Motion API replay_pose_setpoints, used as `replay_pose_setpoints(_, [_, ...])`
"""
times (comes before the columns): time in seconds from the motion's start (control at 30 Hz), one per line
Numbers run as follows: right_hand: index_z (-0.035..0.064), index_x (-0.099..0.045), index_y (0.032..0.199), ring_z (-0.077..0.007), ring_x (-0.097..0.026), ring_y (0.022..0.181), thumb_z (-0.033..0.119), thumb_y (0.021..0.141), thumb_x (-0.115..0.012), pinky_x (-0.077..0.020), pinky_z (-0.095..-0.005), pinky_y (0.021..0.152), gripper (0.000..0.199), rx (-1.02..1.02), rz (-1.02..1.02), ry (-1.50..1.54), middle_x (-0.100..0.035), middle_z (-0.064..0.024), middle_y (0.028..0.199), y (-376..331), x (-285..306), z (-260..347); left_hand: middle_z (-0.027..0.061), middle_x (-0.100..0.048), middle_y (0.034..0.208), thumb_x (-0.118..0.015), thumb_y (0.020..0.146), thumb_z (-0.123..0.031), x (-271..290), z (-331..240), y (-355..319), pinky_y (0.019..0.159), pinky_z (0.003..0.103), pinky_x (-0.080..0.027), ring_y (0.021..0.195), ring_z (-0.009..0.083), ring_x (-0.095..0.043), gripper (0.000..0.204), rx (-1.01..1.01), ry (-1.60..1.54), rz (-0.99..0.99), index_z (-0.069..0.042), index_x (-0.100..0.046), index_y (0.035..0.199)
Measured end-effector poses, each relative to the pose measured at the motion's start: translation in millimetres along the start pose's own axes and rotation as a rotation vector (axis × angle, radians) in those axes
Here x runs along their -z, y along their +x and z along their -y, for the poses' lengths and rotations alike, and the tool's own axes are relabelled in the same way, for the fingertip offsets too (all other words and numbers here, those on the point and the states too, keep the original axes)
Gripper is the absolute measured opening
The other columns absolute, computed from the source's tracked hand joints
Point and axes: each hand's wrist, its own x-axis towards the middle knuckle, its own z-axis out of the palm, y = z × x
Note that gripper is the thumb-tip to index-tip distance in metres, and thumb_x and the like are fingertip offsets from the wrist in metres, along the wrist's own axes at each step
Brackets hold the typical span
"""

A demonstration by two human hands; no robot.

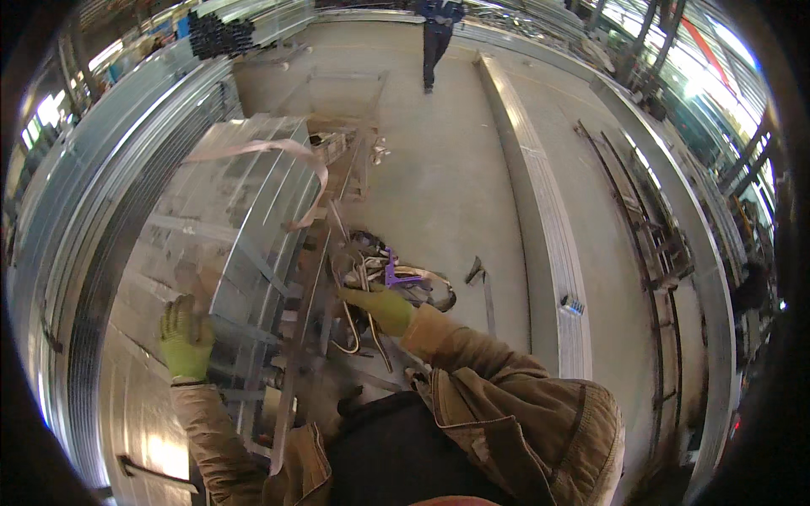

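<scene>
My left hand [186, 339], in a yellow-green glove, lies with its fingers stretched out on a stack of shiny metal profiles [169, 244]. A pale pinkish strap [261, 147] runs loosely across the stack and curls down over its right side. My right hand [384, 309], in a matching glove, is closed beside a thin bent metal rod [349, 325]; its fingertips are partly hidden, so what they hold is unclear. Just beyond it is a jumble of dark and metallic tools with a purple clamp-like piece [392, 268] and a looped hose [439, 287].
Long metal profiles [126, 169] are stacked at far left. A long grey beam bundle [540, 194] lies on the floor to the right, with a dark ladder-like frame [645, 228] beyond. A small dark tool [475, 270] rests on the floor. Another person [435, 42] stands far ahead.
</scene>
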Motion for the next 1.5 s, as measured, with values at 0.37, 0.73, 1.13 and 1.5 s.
replay_pose_setpoints(0.37, [0.0072, -0.067, 0.138, -0.0205, -0.074, 0.1, 0.029, 0.104, -0.07, -0.0586, -0.0369, 0.085, 0.041, -0.093, -0.326, 0.26, -0.076, -0.0107, 0.117, -12.4, 12.5, -14.5, 0.0165, -0.056, 0.154, -0.069, 0.093, -0.04, -90.9, -44.6, 119.2, 0.118, 0.058, -0.038, 0.14, 0.0437, -0.052, 0.062, -0.017, -0.142, 0.196, -0.013, -0.057, 0.147])
replay_pose_setpoints(0.73, [0.0076, -0.073, 0.119, -0.0156, -0.069, 0.08, 0.036, 0.103, -0.07, -0.0537, -0.0329, 0.067, 0.033, -0.016, -0.589, 0.313, -0.075, -0.0064, 0.095, -9.1, 178.8, -26.7, 0.0141, -0.052, 0.159, -0.068, 0.094, -0.037, -195.7, -58.4, 184.0, 0.122, 0.054, -0.036, 0.146, 0.0414, -0.047, 0.072, 0.167, 0.107, 0.218, -0.013, -0.046, 0.159])
replay_pose_setpoints(1.13, [0.001, -0.066, 0.133, -0.0184, -0.069, 0.092, 0.028, 0.103, -0.07, -0.0552, -0.0338, 0.081, 0.04, -0.1, -0.778, 0.336, -0.075, -0.0073, 0.108, -17.4, 454.0, -5.8, 0.0148, -0.057, 0.156, -0.065, 0.101, -0.05, -226.3, -110.2, 234.9, 0.12, 0.051, -0.039, 0.143, 0.0377, -0.052, 0.067, 0.707, 0.462, 0.357, -0.012, -0.053, 0.154])
replay_pose_setpoints(1.5, [0.001, -0.061, 0.136, -0.0215, -0.074, 0.091, 0.026, 0.105, -0.067, -0.0598, -0.0359, 0.081, 0.04, -0.145, -0.95, 0.336, -0.077, -0.0114, 0.109, -17.6, 570.6, 25.5, 0.0235, -0.058, 0.15, -0.067, 0.102, -0.033, -383.3, -231.6, 420.8, 0.115, 0.052, -0.044, 0.139, 0.0415, -0.055, 0.056, 0.137, 0.151, -0.196, -0.002, -0.058, 0.148])
